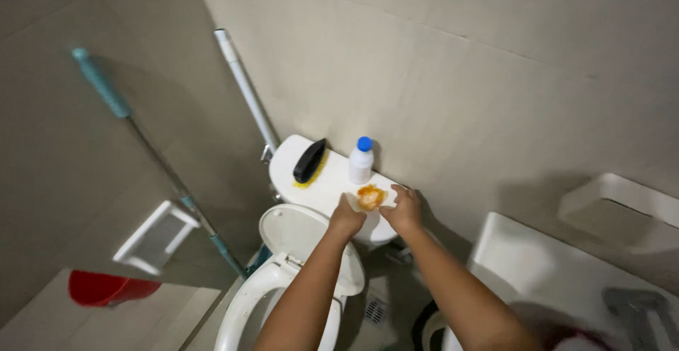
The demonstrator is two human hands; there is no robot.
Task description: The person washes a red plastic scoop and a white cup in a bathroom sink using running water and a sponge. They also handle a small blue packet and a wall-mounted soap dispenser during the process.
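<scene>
Head view, looking down w/ the toilet tank (318, 188) as landmark: both hands meet on the tank lid, near its right end by the wall. Left hand (346, 218) is closed round the edge of an orange-stained white cloth (370, 197), fingers curled, pinching it from the left side. Right hand (404, 209) touches the same cloth from the right, fingertips bent onto it; can't tell if it truly grips or just presses. Cloth sits on the lid, bunched, between the two hands. Just left of the cloth on the lid stands a white bottle w/ blue cap (361, 160), upright, close to the wall. Further left on the lid lies a black brush w/ yellow underside (310, 162), tilted. In front of the tank the toilet seat lid (297, 234) is raised, bowl (244, 308) below. Left of the tank, two long handles lean on the wall: a white one (244, 85) & a teal-ended one (134, 128). Far left & lower, a red bucket (106, 287). Right of the tank, a white sink (537, 273).
</scene>
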